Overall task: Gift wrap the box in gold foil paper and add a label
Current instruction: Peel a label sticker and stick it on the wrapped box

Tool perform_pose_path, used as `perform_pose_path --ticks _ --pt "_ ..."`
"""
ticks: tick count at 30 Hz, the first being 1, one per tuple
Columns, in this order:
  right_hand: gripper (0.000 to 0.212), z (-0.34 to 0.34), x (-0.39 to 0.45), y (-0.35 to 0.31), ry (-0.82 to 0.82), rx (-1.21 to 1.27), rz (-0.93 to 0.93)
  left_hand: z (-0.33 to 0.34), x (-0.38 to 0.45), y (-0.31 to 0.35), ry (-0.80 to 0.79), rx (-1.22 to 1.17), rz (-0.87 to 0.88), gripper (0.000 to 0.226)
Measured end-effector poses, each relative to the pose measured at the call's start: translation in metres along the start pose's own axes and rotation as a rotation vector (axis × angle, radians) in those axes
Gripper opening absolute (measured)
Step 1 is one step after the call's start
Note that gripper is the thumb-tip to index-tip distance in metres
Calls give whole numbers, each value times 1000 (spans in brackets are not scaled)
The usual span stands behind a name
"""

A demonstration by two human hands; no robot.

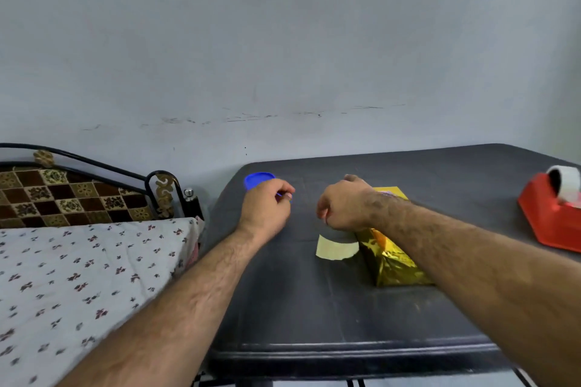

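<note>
Nearby, a pale label (336, 247) lies on the tabletop (314, 308), just below the right hand (344, 206).
Right hand curled, contents unclear; left hand (267, 203) pinches something small and blue; the gold-wrapped box (393, 264) touches the label's right side.

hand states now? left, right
Left hand: fingers pinch a small blue object, identity unclear.
Right hand: fingers curled; contents cannot be told.

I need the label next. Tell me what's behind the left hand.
A blue round lid shows behind the left hand, partly covered by it. The hand pinches something small and blue, mostly hidden.
</note>
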State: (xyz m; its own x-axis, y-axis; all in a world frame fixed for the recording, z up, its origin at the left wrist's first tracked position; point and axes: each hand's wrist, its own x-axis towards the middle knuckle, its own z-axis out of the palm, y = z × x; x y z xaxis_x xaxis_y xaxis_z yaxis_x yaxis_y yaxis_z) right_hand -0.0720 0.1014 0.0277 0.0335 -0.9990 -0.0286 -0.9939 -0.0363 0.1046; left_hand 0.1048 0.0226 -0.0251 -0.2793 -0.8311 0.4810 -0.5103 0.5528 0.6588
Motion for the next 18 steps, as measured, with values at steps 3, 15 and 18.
perform_pose_path --ticks 3,15,18 --pt "36 3 -25 9 31 65 58 19 -24 17 -175 22 34 12" --pt "58 23 -74 37 29 509 711 115 -129 112 -7 -466 -94 59" --pt "46 31 -88 60 88 557 624 127 -126 106 -138 -221 116 94"
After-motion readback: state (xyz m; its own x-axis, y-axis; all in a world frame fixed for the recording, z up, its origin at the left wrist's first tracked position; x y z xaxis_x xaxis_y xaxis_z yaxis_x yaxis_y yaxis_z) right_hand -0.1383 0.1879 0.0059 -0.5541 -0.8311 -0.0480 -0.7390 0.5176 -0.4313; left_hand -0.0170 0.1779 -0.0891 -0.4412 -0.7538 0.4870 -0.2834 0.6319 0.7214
